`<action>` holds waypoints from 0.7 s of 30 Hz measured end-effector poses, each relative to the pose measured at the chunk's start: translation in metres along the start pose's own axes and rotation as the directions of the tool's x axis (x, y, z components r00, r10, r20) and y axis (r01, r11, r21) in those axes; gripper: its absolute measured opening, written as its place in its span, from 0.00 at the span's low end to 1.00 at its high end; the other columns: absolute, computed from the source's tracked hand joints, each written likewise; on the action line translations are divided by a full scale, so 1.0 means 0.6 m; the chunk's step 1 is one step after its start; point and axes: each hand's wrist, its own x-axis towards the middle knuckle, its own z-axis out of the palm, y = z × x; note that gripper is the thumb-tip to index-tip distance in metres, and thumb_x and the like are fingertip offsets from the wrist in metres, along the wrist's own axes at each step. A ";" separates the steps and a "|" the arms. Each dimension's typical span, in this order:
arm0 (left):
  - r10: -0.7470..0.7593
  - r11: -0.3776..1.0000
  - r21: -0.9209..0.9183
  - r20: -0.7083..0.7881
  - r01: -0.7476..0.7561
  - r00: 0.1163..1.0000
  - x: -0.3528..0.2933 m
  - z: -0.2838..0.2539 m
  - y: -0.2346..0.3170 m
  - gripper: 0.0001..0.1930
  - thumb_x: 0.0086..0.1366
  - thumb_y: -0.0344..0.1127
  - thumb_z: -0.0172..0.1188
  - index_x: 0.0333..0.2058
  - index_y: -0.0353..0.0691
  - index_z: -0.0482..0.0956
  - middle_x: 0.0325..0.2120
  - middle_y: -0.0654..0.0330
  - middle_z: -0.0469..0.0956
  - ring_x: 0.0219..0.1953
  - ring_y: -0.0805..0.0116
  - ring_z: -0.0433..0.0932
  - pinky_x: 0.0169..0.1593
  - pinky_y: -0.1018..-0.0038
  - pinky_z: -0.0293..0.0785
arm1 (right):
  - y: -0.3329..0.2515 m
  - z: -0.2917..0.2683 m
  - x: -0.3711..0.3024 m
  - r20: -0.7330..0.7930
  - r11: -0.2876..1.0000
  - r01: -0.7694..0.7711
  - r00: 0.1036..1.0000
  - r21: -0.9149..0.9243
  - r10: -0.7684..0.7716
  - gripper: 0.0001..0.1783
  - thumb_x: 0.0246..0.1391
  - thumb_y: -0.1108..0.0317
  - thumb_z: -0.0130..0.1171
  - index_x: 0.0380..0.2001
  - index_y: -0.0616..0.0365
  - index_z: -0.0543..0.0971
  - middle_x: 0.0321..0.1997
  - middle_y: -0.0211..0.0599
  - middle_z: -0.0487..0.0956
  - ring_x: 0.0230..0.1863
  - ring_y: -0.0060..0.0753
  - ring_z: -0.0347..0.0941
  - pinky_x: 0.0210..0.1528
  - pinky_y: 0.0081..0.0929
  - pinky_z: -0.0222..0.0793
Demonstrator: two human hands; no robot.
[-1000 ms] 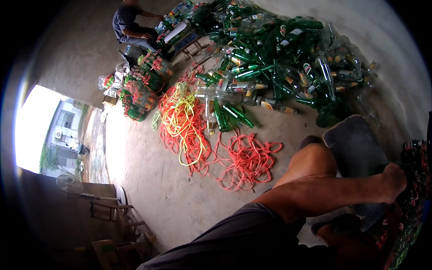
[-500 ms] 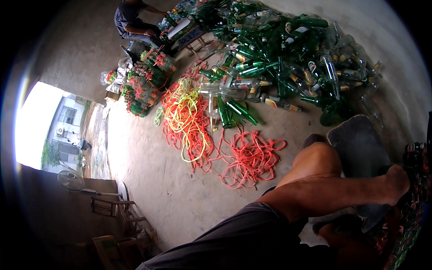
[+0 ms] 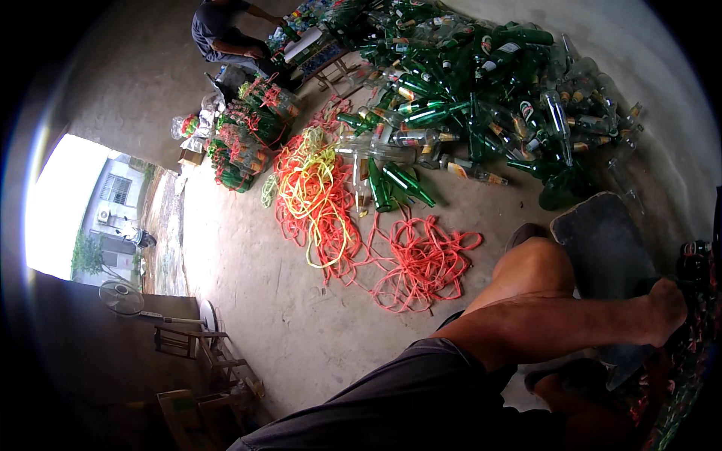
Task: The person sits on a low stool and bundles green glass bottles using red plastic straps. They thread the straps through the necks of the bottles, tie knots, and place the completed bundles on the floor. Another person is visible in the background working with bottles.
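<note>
Neither of my hands shows in the head view. Dark shorts [image 3: 376,398] and my bare legs [image 3: 541,301] fill the lower right, the legs partly overlapping. A dark flat board [image 3: 602,233] with rounded corners lies beyond them. On the floor ahead is a tangle of red cord [image 3: 425,263]. To its left, more red cord is heaped with yellow cord [image 3: 312,180] on top. Several green bottles [image 3: 406,184] and clear ones lie against the cords, at the edge of a large bottle pile [image 3: 481,98].
A co-worker [image 3: 226,34] sits at the far left by a low stand [image 3: 323,64], one arm stretched toward bottles. Tied bottle bundles [image 3: 244,146] stand nearby. A doorway [image 3: 98,210] opens at left. A fan [image 3: 124,297] and wooden chair [image 3: 199,346] are lower left; bottles [image 3: 696,259] line the right edge.
The whole view has shifted slightly, so things sit a little farther right. Cords, bottles and my legs otherwise look the same.
</note>
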 end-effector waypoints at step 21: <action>-0.018 1.000 -0.005 0.056 0.018 0.998 0.006 0.010 0.001 0.18 0.48 0.44 0.74 0.39 0.49 0.91 0.40 0.62 0.88 0.48 0.63 0.86 0.51 0.66 0.76 | -0.116 0.022 -0.036 0.054 0.962 -0.264 0.964 0.071 0.260 0.30 0.56 0.69 0.60 0.64 0.50 0.73 0.28 0.33 0.75 0.14 0.27 0.71 0.14 0.28 0.74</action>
